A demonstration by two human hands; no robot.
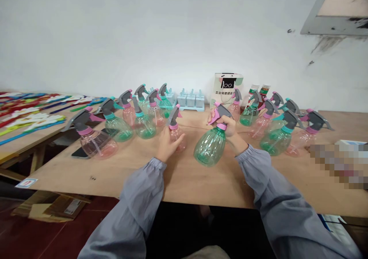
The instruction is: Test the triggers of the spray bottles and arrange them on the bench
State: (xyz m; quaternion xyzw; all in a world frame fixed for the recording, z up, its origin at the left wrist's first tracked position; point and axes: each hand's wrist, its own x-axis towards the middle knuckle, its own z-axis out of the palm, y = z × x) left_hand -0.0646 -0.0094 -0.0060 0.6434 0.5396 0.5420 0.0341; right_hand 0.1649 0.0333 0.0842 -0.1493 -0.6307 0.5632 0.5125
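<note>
In my right hand (230, 130) a green spray bottle (209, 147) with a pink collar and a grey and pink spray head is gripped by its neck. It hangs tilted above the table, its base towards the lower left. My left hand (169, 143) is round the side of a pink spray bottle (180, 143), thumb across its front; the fingers behind it are partly hidden. That bottle is upright, at the table's middle. To the left stand more bottles, among them a pink spray bottle (99, 144) and a green spray bottle (146, 126).
Several other spray bottles, including a green one (275, 141), stand at the right. Along the wall are a pale blue ice-pop mould (191, 99), a printed box (218, 83) and two red-filled bottles. A dark phone (80, 153) lies at the left. Colourful strips cover the neighbouring table.
</note>
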